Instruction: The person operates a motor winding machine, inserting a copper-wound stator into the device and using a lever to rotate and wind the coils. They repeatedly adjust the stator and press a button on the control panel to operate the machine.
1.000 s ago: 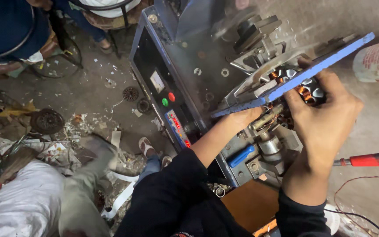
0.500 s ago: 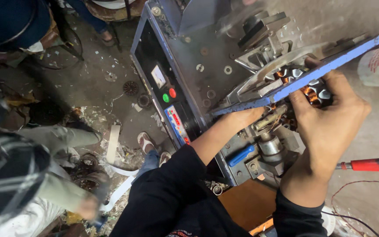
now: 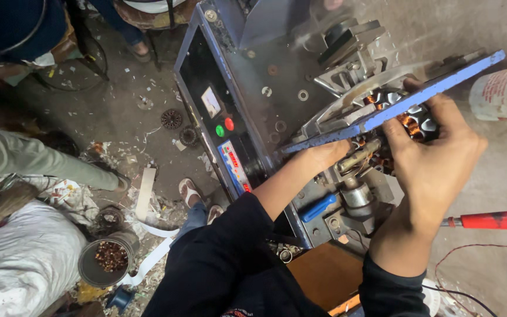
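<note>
Littered workshop floor, grey coil-winding machine [image 3: 253, 88].
Right hand [image 3: 435, 158] clamped on copper-wound black stator [image 3: 409, 120]; left hand [image 3: 324, 154] underneath, grip hidden; windings present, stator not yet off.

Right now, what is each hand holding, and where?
Right hand grips the copper-wound stator around its outer side. Left hand is under the blue plate; hold unclear.

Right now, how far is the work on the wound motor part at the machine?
Done: copper coils already sit in the stator. In hand: the right hand grips the stator under the blue plate, while the left hand reaches below that plate at the machine. Left: the stator is not yet out of the machine, and the red-handled tool lies untouched on the bench.
</note>
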Demonstrator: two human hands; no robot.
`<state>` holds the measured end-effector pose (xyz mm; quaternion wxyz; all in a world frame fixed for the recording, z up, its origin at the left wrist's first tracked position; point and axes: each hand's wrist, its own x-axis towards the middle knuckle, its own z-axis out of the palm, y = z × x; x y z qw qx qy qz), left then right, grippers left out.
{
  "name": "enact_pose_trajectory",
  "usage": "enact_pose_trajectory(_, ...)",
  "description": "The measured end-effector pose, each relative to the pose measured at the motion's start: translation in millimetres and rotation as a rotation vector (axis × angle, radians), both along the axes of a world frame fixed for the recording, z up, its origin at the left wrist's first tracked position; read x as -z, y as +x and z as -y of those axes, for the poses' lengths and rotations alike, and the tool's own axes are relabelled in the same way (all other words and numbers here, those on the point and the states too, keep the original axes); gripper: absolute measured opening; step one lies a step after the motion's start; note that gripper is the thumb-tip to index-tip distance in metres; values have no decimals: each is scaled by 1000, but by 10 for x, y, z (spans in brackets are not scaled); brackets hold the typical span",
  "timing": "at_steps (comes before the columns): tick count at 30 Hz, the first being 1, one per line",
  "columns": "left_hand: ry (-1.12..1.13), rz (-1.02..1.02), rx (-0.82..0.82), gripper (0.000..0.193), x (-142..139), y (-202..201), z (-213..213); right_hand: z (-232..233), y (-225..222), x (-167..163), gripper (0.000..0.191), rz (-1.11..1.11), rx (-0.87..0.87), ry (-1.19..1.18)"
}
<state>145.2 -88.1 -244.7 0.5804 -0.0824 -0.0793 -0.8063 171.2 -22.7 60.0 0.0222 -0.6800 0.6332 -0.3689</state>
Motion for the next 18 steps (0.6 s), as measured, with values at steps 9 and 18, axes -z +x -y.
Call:
enact_pose_trajectory(9, 24, 13, -69, 57, -173, 33, -62, 1, 36, -16, 36, -7, 41, 5)
enact_pose_trajectory(18, 88, 37, 208, 44, -442, 222, 13, -8, -37, 36, 38, 4, 34, 14)
